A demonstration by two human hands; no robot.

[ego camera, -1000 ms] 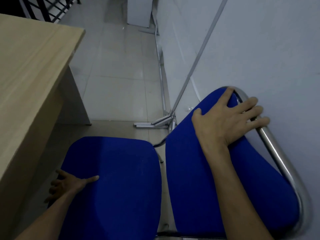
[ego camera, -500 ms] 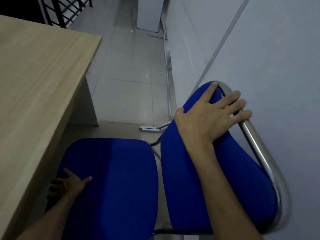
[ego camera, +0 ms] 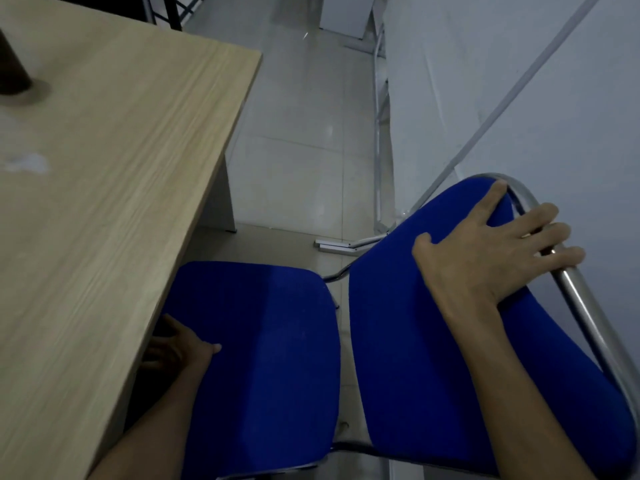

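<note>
Between the wooden worktop (ego camera: 104,202) and the pale wall (ego camera: 554,116), a blue chair (ego camera: 408,323) stands on the tiled floor (ego camera: 294,150), seen from above. Its seat (ego camera: 270,341) has its left edge just under the worktop's edge. Its backrest (ego camera: 433,393) rises on the wall side, rimmed by a shiny metal tube (ego camera: 585,317).

The right hand (ego camera: 485,258) lies over the top of the backrest. Thumb and palm rest on the blue cloth and the spread fingers curl over the tube, so its grip is clasped on the backrest and frame.

The left hand (ego camera: 176,344) holds the seat's left edge, thumb on top of the cloth and fingers bent down beside the edge in the worktop's shadow. Its grip is grasping the seat.

A dark round object (ego camera: 10,71) stands at the worktop's far left, well apart from the chair.
</note>
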